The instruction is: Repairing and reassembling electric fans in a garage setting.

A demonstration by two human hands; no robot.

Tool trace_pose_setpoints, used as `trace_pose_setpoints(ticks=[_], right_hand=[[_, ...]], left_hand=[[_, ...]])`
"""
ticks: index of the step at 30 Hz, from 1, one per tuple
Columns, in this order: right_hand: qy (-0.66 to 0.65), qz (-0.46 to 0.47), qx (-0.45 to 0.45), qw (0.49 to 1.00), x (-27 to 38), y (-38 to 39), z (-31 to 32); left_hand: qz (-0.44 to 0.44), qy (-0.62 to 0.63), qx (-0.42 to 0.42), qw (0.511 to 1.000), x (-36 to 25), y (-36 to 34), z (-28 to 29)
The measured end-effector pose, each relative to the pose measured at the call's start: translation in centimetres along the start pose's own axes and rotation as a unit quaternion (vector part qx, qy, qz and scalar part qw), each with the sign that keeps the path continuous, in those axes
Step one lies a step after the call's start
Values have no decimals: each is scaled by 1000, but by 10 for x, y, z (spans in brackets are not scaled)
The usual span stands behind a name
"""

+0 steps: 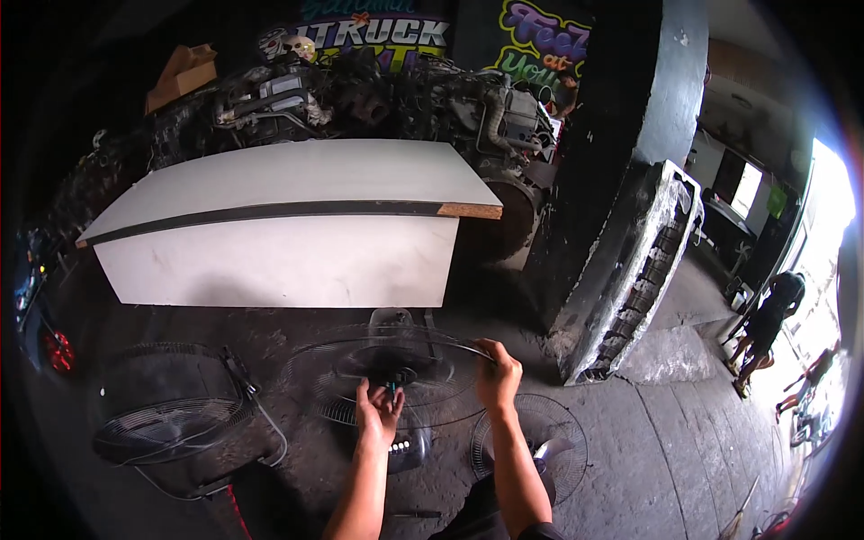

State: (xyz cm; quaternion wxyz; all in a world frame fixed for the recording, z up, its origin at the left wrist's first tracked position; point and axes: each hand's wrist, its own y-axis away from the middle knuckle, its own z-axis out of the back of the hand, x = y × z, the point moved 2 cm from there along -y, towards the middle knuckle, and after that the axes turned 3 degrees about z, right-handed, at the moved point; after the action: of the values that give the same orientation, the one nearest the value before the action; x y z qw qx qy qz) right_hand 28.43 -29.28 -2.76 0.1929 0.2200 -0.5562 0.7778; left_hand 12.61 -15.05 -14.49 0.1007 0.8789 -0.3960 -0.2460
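Note:
My right hand [498, 371] is closed around the edge of a round black wire fan grille [450, 416], which stands tilted in front of me. The grille overlaps a dark fan [407, 450] that has a row of white buttons low on its body. Near the middle of the grille my left hand [380, 414] is palm up, its thumb held away from the curled fingers. A small dark thing with a bit of blue [393, 388] shows at those fingers; its kind is too small to make out.
A large black floor fan [175, 423] stands at left. Another round grille [564, 463] lies on the floor by my right forearm. Ahead are a white board-covered box [279, 261] and piled engine parts [360, 94]. A metal part [643, 274] leans on the pillar [621, 171]; a person [772, 319] is far right.

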Motion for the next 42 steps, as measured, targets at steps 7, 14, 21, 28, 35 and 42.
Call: trace_pose_setpoints(ticks=[7,14,21,28,35,42], right_hand=[[8,-12,13,1000,7,0,-4],[37,-6,-1,999,3,4,-2],[36,3,-4,999,12,1,-5],[30,-35,13,999,15,2,-2],[26,-23,7,999,8,2,-1],[20,-7,8,1000,2,0,-8]], left_hand=[[-27,-8,15,999,2,-7,7],[211,140,-26,967,18,-1,4],[274,310,113,903,17,-10,15],[165,167,-17,972,4,-8,7],[222,207,101,948,22,-15,6],[124,220,45,966,19,-18,0]])
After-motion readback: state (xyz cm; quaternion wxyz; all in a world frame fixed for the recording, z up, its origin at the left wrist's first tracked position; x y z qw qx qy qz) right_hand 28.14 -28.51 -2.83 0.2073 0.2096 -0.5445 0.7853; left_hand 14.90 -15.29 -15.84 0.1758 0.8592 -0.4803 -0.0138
